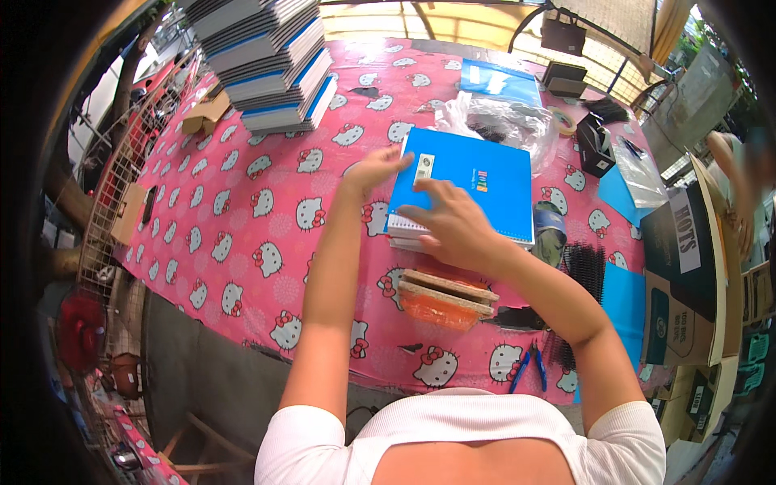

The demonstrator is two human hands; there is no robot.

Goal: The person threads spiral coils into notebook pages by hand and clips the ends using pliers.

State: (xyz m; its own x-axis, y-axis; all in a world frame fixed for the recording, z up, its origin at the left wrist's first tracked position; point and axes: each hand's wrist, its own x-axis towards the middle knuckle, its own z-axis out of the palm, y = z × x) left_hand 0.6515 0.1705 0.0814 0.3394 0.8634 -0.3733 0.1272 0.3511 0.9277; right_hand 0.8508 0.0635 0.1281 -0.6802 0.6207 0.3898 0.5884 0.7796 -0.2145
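Note:
A stack of spiral-bound books (465, 182) with a blue top cover lies before me on the table, its wire coils showing along the near edge. My left hand (378, 170) is at the stack's left edge, its fingers stretched out against the cover's side. Over the near left part of the cover, my right hand (457, 222) is open with its fingers spread, slightly smeared by motion. Whether its fingertips press on the cover, I cannot tell. Just nearer to me rests an orange-wrapped block with brown boards (444, 299).
A tall pile of books (271, 69) stands far left. Blue-handled pliers (529, 368), black binding coils (584, 271) and blue sheets (622, 307) lie at right. Beyond the stack is a clear plastic bag (517, 125). Cardboard boxes (687, 315) flank the right edge; another person's arm (731, 186) shows behind.

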